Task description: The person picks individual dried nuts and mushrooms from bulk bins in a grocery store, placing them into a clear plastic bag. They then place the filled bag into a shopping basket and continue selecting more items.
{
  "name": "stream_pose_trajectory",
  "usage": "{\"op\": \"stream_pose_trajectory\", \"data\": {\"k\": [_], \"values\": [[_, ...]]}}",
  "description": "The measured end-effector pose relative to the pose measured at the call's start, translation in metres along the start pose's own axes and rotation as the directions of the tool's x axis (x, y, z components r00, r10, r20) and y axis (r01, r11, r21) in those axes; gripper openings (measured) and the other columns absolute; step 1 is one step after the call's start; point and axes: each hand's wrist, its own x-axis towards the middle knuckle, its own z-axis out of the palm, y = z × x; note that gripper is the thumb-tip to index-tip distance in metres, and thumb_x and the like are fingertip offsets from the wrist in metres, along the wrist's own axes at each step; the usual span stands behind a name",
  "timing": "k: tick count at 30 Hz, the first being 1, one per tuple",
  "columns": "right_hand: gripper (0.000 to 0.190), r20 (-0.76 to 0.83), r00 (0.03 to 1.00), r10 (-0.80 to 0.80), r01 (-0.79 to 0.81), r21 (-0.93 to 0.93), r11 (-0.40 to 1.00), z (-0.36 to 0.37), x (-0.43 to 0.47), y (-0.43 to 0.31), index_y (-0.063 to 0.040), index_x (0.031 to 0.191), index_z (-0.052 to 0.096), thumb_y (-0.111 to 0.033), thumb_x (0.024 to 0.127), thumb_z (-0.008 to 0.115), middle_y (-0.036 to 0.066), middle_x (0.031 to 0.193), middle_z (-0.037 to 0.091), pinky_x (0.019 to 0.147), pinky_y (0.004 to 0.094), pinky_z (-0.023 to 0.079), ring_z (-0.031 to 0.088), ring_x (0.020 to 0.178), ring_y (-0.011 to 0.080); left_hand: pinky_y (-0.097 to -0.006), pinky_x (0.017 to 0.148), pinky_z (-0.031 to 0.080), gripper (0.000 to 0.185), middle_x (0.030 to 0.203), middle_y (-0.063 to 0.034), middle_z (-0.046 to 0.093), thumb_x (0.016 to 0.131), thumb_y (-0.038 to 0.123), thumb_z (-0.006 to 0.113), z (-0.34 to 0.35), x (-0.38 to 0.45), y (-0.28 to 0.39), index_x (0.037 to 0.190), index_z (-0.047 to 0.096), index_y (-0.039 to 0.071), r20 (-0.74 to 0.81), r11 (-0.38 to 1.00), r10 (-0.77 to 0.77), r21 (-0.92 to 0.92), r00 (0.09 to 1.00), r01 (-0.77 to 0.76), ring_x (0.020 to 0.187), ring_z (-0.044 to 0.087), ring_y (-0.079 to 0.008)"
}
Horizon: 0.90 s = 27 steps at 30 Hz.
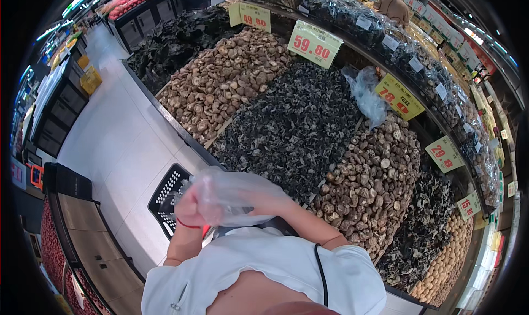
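A clear plastic produce bag (231,191) is spread between both hands in front of my white top. My left hand (190,205), with a red cord at the wrist, is closed on the bag's left side. My right hand (268,199) is at the bag's right part, partly behind or inside the film; its fingers are blurred, and I cannot tell how they hold it. Dried black wood-ear fungus (289,121) lies heaped just beyond the bag. Dried shiitake mushrooms lie on both sides of it, a brown heap (231,79) and a darker heap (372,178).
A black perforated shopping basket (167,195) is at the left, beside the display bin's edge (177,129). Crumpled plastic bags (368,94) lie at the back of the heaps. Price signs (315,44) stand along the rear rail. A person (392,7) is far behind the packaged goods.
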Motion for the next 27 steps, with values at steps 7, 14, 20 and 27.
{"op": "stream_pose_trajectory", "data": {"k": [7, 14, 20, 27], "values": [[0.067, -0.218, 0.976, -0.013, -0.056, -0.309, 0.950, 0.065, -0.024, 0.116, -0.003, 0.133, 0.037, -0.036, 0.079, 0.059, 0.018, 0.134, 0.040, 0.102, 0.0347, 0.031, 0.041, 0.121, 0.0293, -0.0254, 0.075, 0.043, 0.070, 0.105, -0.0051, 0.052, 0.066, 0.012, 0.075, -0.015, 0.008, 0.014, 0.124, 0.036, 0.006, -0.153, 0.759, 0.082, 0.650, 0.985, 0.038, 0.091, 0.050, -0.0113], [0.079, -0.737, 0.603, 0.305, -0.438, 0.014, 0.899, 0.011, -0.026, 0.069, -0.003, 0.137, 0.028, -0.037, 0.075, 0.064, 0.022, 0.125, 0.045, 0.102, 0.0422, 0.030, 0.041, 0.117, 0.0378, -0.0266, 0.087, 0.041, 0.034, 0.102, -0.0050, 0.056, 0.079, 0.007, 0.062, -0.032, 0.010, 0.014, 0.110, 0.053, -0.002, -0.351, 0.184, -0.110, 0.912, 0.930, 0.366, 0.096, 0.051, -0.0134], [0.067, -0.663, 0.748, -0.018, -0.363, -0.432, 0.826, -0.008, -0.031, 0.076, -0.002, 0.133, 0.035, -0.031, 0.078, 0.061, 0.019, 0.116, 0.052, 0.092, 0.0409, 0.039, 0.050, 0.107, 0.0315, -0.0328, 0.077, 0.046, 0.028, 0.096, -0.0083, 0.061, 0.088, 0.015, 0.048, -0.048, 0.033, 0.008, 0.109, 0.054, -0.002, -0.091, 0.981, 0.015, 0.195, 0.996, 0.003, 0.085, 0.058, -0.0208], [0.077, 0.247, 0.956, 0.157, -0.197, 0.144, 0.970, 0.017, -0.022, 0.085, -0.008, 0.142, 0.016, -0.030, 0.082, 0.059, 0.017, 0.109, 0.058, 0.067, 0.0274, 0.045, 0.058, 0.068, 0.0216, -0.0386, 0.068, 0.048, 0.036, 0.106, -0.0151, 0.059, 0.091, 0.022, 0.038, -0.065, 0.068, 0.029, 0.116, 0.048, -0.001, -0.152, 0.964, -0.051, -0.267, 0.987, 0.009, 0.087, 0.059, -0.0245]]}}
